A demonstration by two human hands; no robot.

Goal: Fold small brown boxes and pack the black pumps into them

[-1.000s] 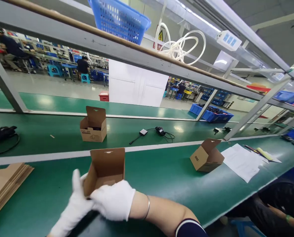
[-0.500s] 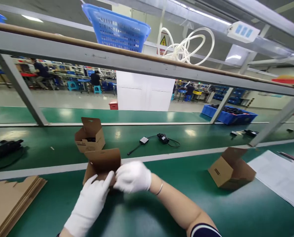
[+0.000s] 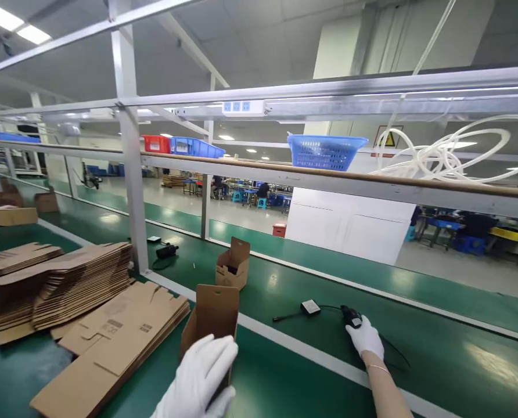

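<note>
Adapter (image 3: 349, 315) lies on the desk (image 3: 428, 331) under the right hand (image 3: 366, 338), pinch uncertain, the left hand (image 3: 204, 368) loosely spread by the near box (image 3: 218, 310): apparently a pick-up, calling for firm grip and care with the cable (image 3: 330, 306).

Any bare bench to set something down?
Yes: green bench between the near open box and right forearm, this side of the white strip; beyond it, between the far open box and white-topped module. Crowded: left, flat cardboard stacks; left hand at near box, right hand at black device.
</note>
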